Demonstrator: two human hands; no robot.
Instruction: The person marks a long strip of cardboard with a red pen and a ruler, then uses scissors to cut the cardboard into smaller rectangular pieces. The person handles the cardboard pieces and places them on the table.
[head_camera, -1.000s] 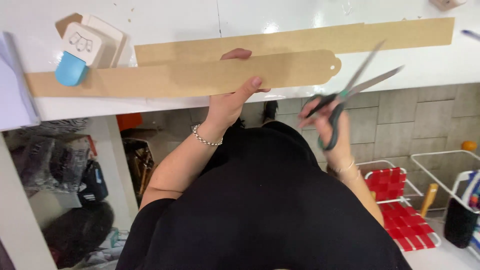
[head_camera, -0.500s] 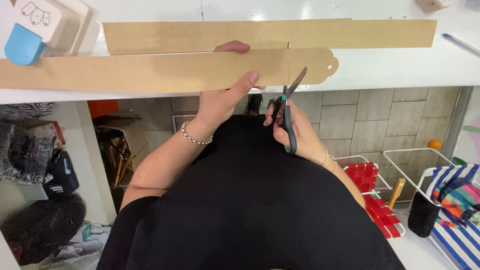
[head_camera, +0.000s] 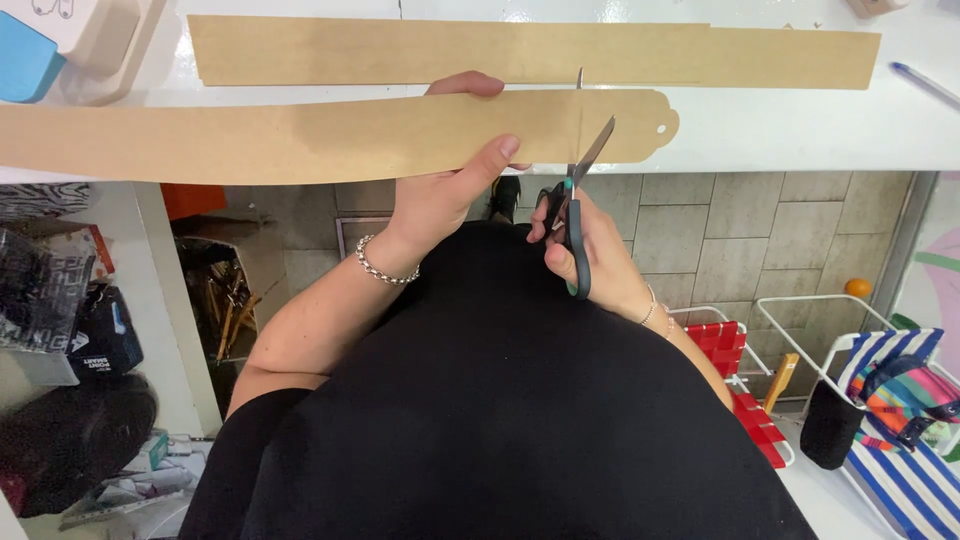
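1. Head view, over the white worktop (head_camera: 780, 125): my right hand (head_camera: 590, 255) has brought the scissors (head_camera: 572, 215) up from below the edge to the brown card strip (head_camera: 300, 135), where half a second ago they hung closed in front of my body.

2. Scissor blades now stand apart and straddle the strip, one tip showing above its top edge, the other slanting across its face, just left of the rounded, punched end (head_camera: 655, 120). A second ago the same blades were wide open and well off to the right.

3. My right fingers (head_camera: 560, 265) are curled through the dark handles, clamped on them; the blades have not yet closed.

4. My left hand (head_camera: 445, 195) pinches the strip, thumb on the near face and fingertips (head_camera: 465, 82) over the far edge, just left of the blades. Its grip sits where it sat in both earlier views.

5. That strip hangs out past the worktop's near edge, running off to the left, with the rounded end still joined on.

6. A second, longer strip (head_camera: 520, 50) lies flat on the worktop behind it, untouched.

7. By my reading, the reach is over and the cut across the strip is set up, with the tab end about to come away.
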